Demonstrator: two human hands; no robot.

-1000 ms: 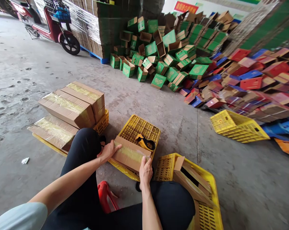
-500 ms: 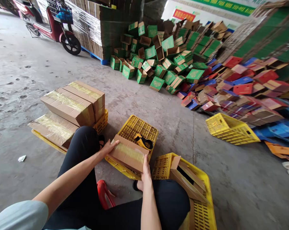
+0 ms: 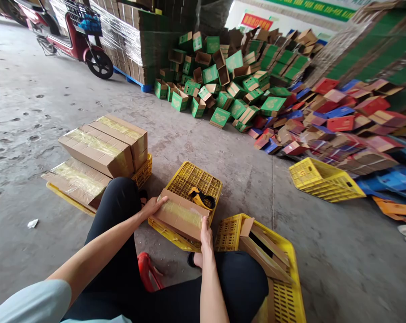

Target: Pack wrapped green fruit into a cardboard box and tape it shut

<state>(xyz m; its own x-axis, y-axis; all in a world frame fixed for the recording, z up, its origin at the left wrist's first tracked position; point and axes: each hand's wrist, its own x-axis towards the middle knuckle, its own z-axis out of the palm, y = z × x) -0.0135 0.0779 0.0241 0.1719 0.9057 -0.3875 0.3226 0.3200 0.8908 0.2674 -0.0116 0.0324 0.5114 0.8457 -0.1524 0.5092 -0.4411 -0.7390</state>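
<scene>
The right hand (image 3: 206,234) has shifted its grasp slightly since a second ago; the taped box (image 3: 181,215) has barely moved. Both hands grip its ends, the left hand (image 3: 152,207) at the left one, over the yellow crate (image 3: 186,172), near the tape dispenser (image 3: 202,198).

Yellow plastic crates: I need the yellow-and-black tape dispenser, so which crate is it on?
The crate just ahead, beneath the brown cardboard box held in the left hand and right hand; only it bears the dispenser.
</scene>
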